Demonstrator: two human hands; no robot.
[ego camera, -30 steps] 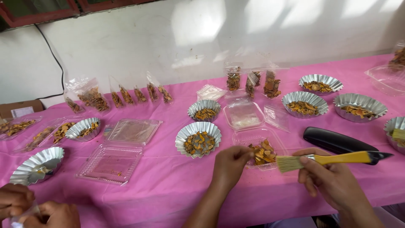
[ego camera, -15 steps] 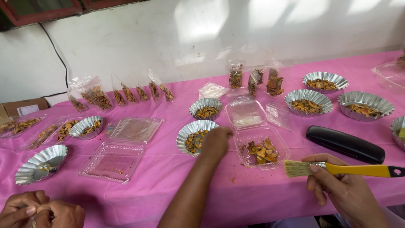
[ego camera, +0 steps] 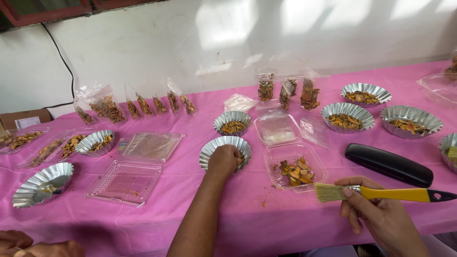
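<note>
over foil dish (ego camera: pixel 212 148), left hand (ego camera: pixel 223 159), right hand (ego camera: pixel 381 216) gripping brush (ego camera: pixel 381 193)

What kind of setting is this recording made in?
Probably a small home or workshop packing table for dried snack pieces. A long pink cloth carries many fluted foil cups, clear plastic trays and filled clear bags. The left hand reaches into a cup; the right hand holds a yellow-handled brush.
</note>
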